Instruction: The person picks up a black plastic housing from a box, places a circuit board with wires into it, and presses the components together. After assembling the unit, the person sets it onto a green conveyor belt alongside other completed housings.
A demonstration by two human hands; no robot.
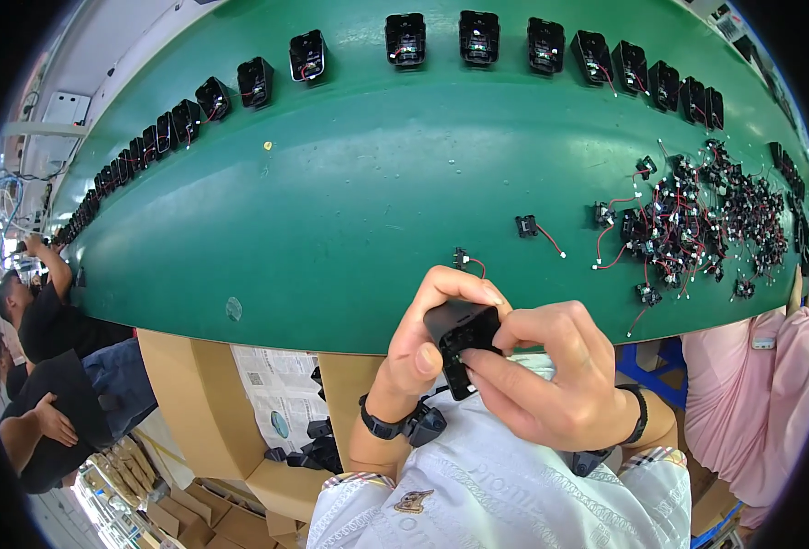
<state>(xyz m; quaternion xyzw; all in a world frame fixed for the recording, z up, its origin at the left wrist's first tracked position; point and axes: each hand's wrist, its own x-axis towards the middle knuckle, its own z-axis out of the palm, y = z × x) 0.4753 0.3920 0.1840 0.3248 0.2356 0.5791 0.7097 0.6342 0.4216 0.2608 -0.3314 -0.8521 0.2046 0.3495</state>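
My left hand (408,346) is wrapped round a black plastic housing (460,320), tilted above the near edge of the green table. Its open side faces my right hand (565,380), whose thumb and fingers are closed together at the opening. Whatever those fingertips pinch inside is hidden. Just beyond my left hand lies a small black part with a red lead (460,258), partly covered by the fingers. A second small black part (526,226) rests farther right, its red lead ending in a white plug.
A large heap of small wired parts (679,224) covers the table's right side. Similar black housings (406,41) stand in a long curved row at the far edge. Below the table is an open cardboard box (185,398) with black pieces. People sit at left and right.
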